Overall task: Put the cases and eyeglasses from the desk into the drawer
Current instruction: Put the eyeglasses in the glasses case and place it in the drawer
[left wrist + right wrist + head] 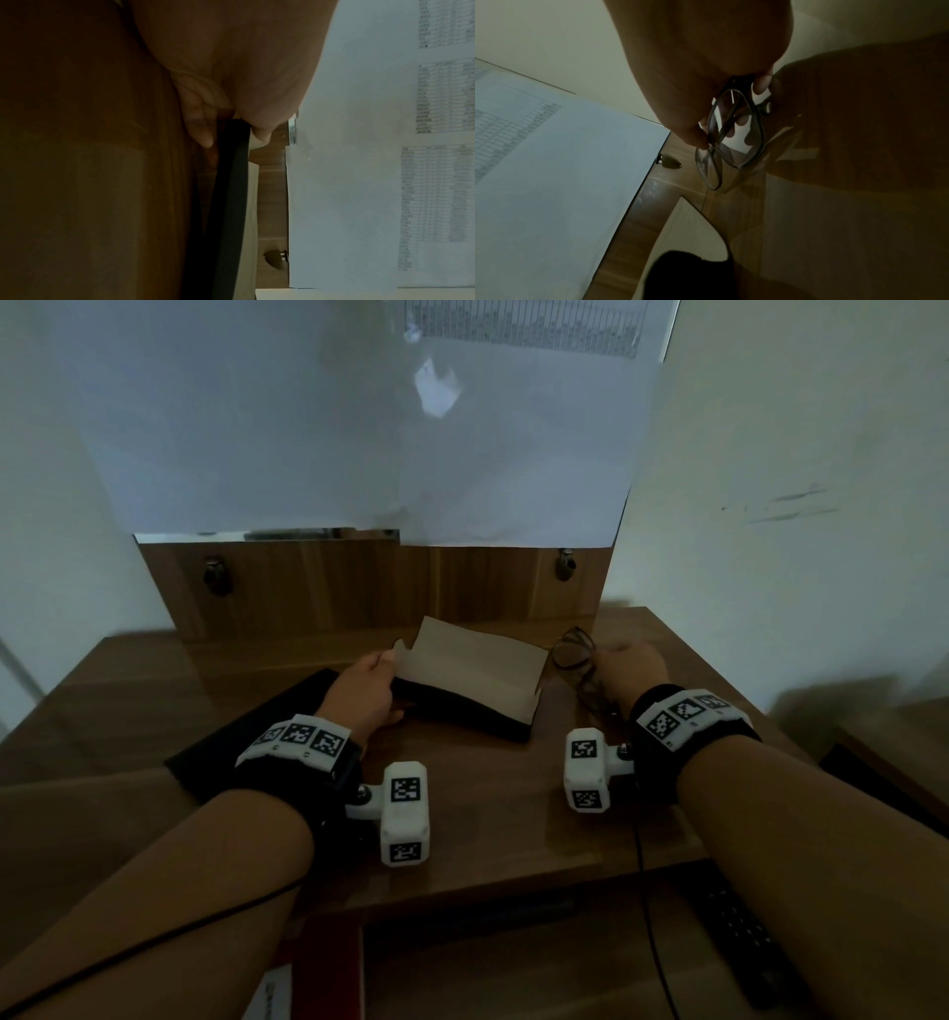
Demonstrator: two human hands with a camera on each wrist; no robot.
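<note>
An open eyeglass case, black outside with a beige lining, lies at the middle of the wooden desk. My left hand grips its left end, thumb on the lining and fingers under the black shell. To the right of the case, my right hand pinches a folded pair of dark-framed eyeglasses and holds them just above the desk; the frame shows between thumb and fingers. A second flat black case lies under my left wrist.
A wooden back panel with two metal knobs stands behind the case, with white paper sheets hanging above it. A red-and-white object shows below the desk's front edge. A dark keyboard-like object lies at the lower right.
</note>
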